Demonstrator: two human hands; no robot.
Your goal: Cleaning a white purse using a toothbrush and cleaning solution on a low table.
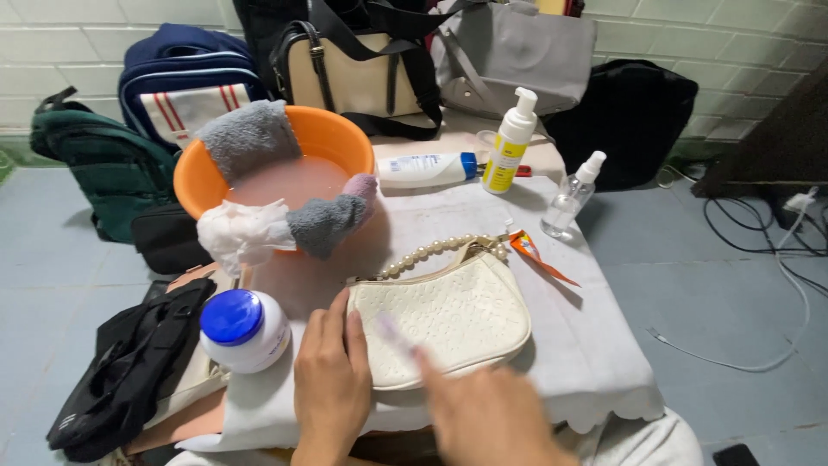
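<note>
embossed matt handbag (448, 315), pearly bead strap (431, 251)

- The right hand (483, 414) is blurred, so its grip cannot be told.
- A thin blurred stick (392, 332) crosses the white purse (457, 315).
- Both wrists are cut off by the bottom edge.

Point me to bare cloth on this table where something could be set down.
Free: the right strip of the cloth, bordered by the purse, spray bottle and table edge. A smaller patch lies between basin, tube and purse. Crowded: the left side, with jar, rags and left hand.
</note>
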